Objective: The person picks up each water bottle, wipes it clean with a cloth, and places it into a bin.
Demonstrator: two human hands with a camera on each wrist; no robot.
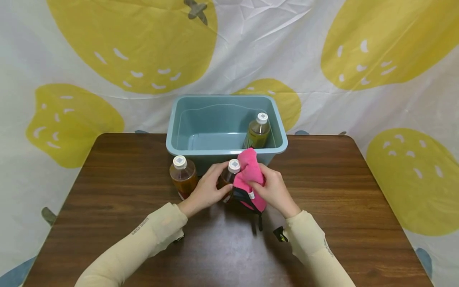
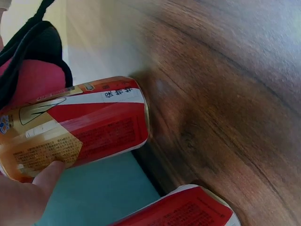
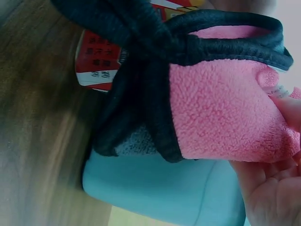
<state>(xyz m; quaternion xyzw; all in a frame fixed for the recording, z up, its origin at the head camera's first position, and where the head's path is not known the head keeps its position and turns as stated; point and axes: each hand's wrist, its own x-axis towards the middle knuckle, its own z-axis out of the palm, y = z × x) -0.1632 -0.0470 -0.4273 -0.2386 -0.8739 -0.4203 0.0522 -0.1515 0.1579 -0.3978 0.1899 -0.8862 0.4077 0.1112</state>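
Sleeves (image 1: 122, 249) nearest, we saw the left hand (image 1: 206, 189) grasping a bottle (image 1: 226, 178) between fingers and thumb, the right hand (image 1: 275, 189) pinching a cloth (image 1: 251, 172) against it, apparently a wiping step that next called for steady pressure.

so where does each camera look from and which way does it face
Head: worn on the head, faces forward and down over the teal bin; left hand, right hand and both sleeves show.
Left wrist: on that wrist, faces the red-labelled bottle the left hand holds; part of that hand shows lower left.
Right wrist: on that wrist, faces the pink cloth the right hand grips; part of that hand shows at right.
Shared: both wrist views show pink cloth and teal bin.
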